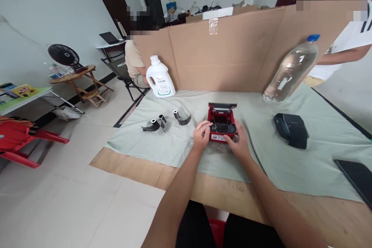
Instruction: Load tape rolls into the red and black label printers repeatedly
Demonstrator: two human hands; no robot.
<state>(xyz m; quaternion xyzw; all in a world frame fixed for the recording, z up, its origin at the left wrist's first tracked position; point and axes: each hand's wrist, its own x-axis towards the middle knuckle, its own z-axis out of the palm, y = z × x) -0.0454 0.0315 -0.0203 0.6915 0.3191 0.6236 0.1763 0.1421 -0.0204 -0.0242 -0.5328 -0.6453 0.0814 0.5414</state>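
A small red-and-black portable printer (222,136) sits on the green cloth before me, its dark lid (223,105) raised. Dark, shiny material (222,127) lies in its open bay; I cannot make out its exact shape. My left hand (201,135) is closed at the printer's left edge, fingertips bent over the rim near the bay. Around the right front corner goes my right hand (240,141), thumb at the front and fingers along the side. To the left lie several small black rolls, one roll (175,114) with a loose curled strip (185,120).
A white detergent bottle (161,79) and a tilted clear water bottle (292,70) stand before a cardboard screen (221,58). At right lie a black device (291,130) and a dark phone-like slab (356,178). Two people are beyond the screen.
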